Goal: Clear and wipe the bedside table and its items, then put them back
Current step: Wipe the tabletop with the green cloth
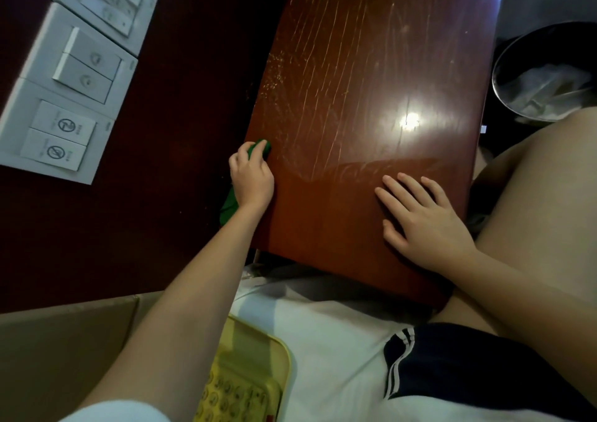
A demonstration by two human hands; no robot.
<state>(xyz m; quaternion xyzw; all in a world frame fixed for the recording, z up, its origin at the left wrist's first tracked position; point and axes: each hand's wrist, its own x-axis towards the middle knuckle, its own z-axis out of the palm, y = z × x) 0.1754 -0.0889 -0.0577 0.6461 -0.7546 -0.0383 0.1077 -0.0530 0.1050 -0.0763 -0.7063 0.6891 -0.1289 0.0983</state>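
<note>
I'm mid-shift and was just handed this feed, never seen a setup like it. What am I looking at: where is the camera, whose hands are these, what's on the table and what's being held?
There is no machine here. One wide-angle camera sits on a person's head and looks down at their own bare hands, so the single picture shows their view. The reddish wooden surface is the bedside table; its top is bare, scratched and shiny with a light glare. The left hand grips a green cloth at the table's left edge, with part of the cloth hanging below the hand. The right hand lies flat and open on the tabletop, holding nothing. To the left is a wall panel of switches, at the upper right a bin, and near the bottom a yellow tray.
</note>
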